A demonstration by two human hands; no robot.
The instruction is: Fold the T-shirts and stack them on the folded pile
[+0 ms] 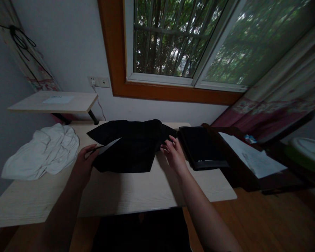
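Note:
A black garment (131, 145) lies partly folded on the pale wooden table (136, 189). My left hand (84, 161) pinches its left edge, fingers closed on the cloth. My right hand (174, 154) rests at the garment's right side, fingers curled onto the fabric near a sleeve. A crumpled white garment (43, 150) lies on the table to the left, apart from both hands.
A dark tray or laptop-like slab (202, 148) sits at the table's right end. A dark side table (254, 168) with paper (252, 155) stands beyond it. A raised shelf (55, 102) is at back left. A window (173, 42) and curtain (286, 91) are behind.

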